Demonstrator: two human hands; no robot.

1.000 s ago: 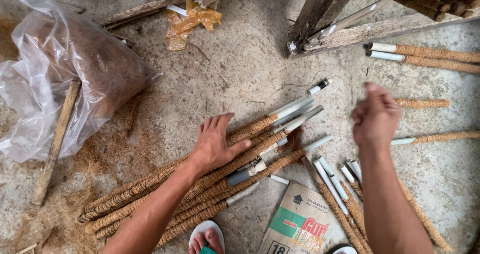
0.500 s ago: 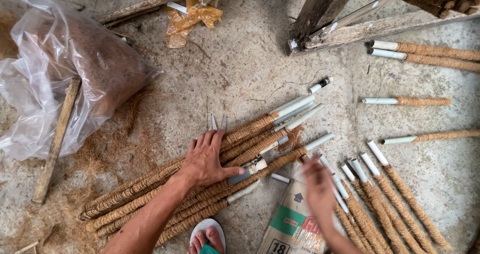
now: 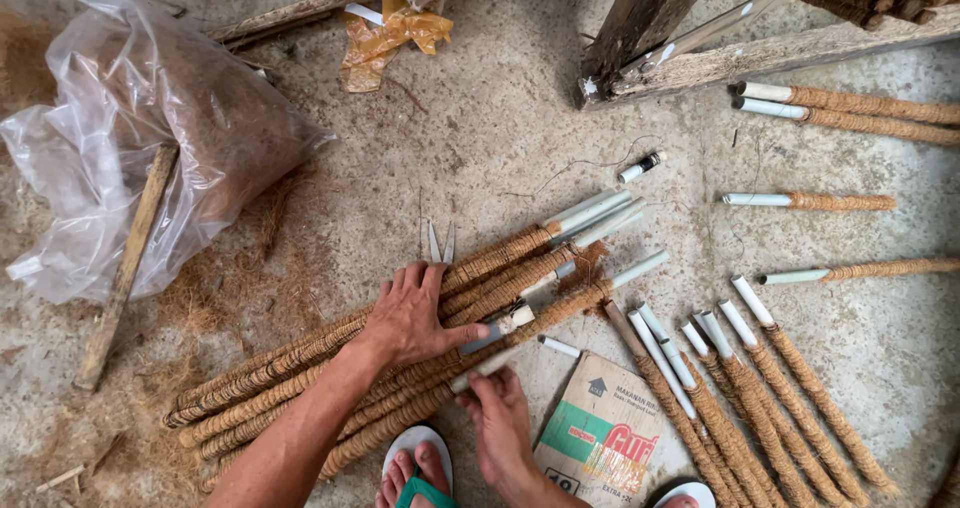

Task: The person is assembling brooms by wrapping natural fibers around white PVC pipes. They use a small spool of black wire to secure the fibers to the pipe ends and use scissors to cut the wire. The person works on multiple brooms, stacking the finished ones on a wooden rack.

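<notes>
Hands low over the bundle of coir-wrapped poles point(image 3: 400, 353) on the concrete floor point(image 3: 480, 138). Left hand point(image 3: 415, 313) lay flat — fingers spread, pressed down on the bundle beside the scissors point(image 3: 438, 240). Right hand point(image 3: 500, 418) pinched the white pipe end of the nearest pole point(image 3: 478, 368), just beside the left. More poles point(image 3: 760, 408) fanned out to the right, near a cardboard piece point(image 3: 600, 438). Plastic bag of fibre point(image 3: 150, 128) sat well apart — upper left.
</notes>
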